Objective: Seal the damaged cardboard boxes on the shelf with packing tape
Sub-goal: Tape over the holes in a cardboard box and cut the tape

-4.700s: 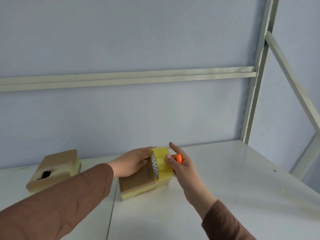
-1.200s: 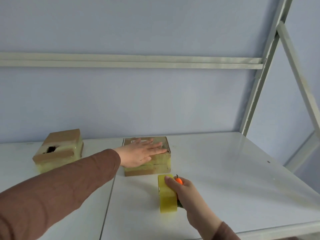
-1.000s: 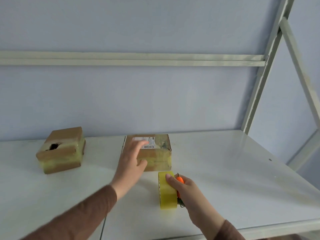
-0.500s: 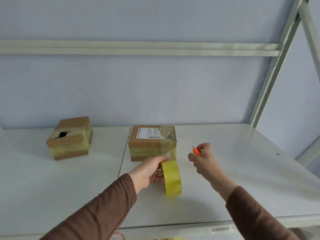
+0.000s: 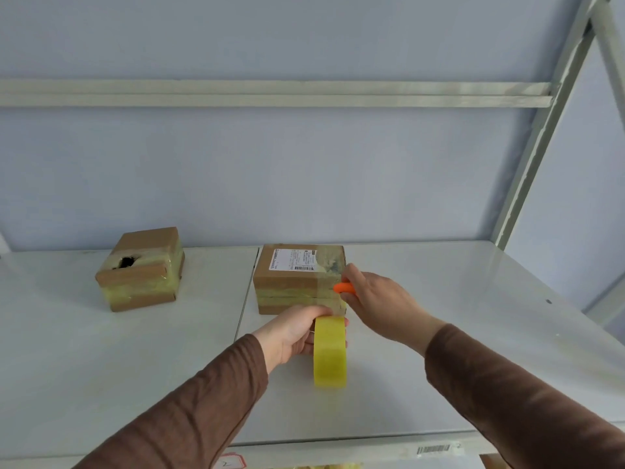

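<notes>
A brown cardboard box (image 5: 291, 282) with a white label and yellowish tape bands stands mid-shelf. Just in front of it a yellow tape roll (image 5: 330, 353) stands on edge, and my left hand (image 5: 294, 333) grips it from the left. A short strip of tape runs from the roll up to the box's front right corner. My right hand (image 5: 375, 304) holds a small orange cutter (image 5: 343, 288) against that corner. A second taped box (image 5: 142, 269), with a dark hole torn in its top, sits to the left.
The white shelf surface (image 5: 439, 333) stretches right and forward to its front edge, where a barcode sticker (image 5: 433, 449) is stuck. A grey upright post (image 5: 527, 170) rises at the back right, with a horizontal rail (image 5: 270, 93) along the blue wall.
My left hand left the box top and took hold of the tape roll. My right hand let go of the roll and brought the orange cutter to the box's front right corner.
</notes>
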`<action>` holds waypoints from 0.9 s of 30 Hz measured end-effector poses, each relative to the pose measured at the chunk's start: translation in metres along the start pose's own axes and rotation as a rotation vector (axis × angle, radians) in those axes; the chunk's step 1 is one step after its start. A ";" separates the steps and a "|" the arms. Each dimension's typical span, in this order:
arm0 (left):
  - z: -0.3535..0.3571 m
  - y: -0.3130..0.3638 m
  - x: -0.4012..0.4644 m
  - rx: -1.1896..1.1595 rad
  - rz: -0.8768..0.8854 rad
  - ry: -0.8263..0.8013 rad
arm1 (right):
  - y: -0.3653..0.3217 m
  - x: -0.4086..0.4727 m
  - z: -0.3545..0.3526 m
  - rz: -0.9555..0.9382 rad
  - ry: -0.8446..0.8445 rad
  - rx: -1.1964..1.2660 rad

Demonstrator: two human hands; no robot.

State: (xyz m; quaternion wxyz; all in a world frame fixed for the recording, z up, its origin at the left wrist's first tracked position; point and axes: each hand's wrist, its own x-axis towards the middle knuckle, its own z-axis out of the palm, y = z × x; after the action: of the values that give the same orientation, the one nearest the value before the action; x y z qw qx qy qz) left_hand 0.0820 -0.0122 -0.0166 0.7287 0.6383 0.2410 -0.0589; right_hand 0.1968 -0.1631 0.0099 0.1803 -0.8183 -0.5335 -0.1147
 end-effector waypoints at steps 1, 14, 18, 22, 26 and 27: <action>0.000 0.000 0.001 -0.001 0.002 -0.003 | 0.000 0.003 0.002 -0.029 -0.028 -0.050; -0.011 0.010 0.003 0.047 -0.050 -0.015 | 0.031 0.010 0.003 0.014 -0.417 -0.383; -0.029 0.015 -0.003 0.234 -0.072 -0.093 | 0.028 0.007 -0.005 0.142 -0.269 0.024; -0.046 0.025 -0.009 0.671 -0.085 -0.083 | 0.001 0.005 -0.014 0.202 -0.143 0.671; -0.046 0.027 -0.008 0.948 -0.126 -0.033 | -0.024 0.016 -0.005 0.140 -0.157 0.415; -0.047 0.026 -0.008 0.997 -0.142 -0.020 | -0.028 0.020 -0.003 0.137 -0.151 0.286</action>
State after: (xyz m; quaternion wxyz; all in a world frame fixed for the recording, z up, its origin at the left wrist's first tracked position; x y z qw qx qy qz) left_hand 0.0727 0.0355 0.0072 0.3318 0.8901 0.2193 -0.2224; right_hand 0.1794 -0.1379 0.0249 0.2615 -0.8251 -0.4994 0.0369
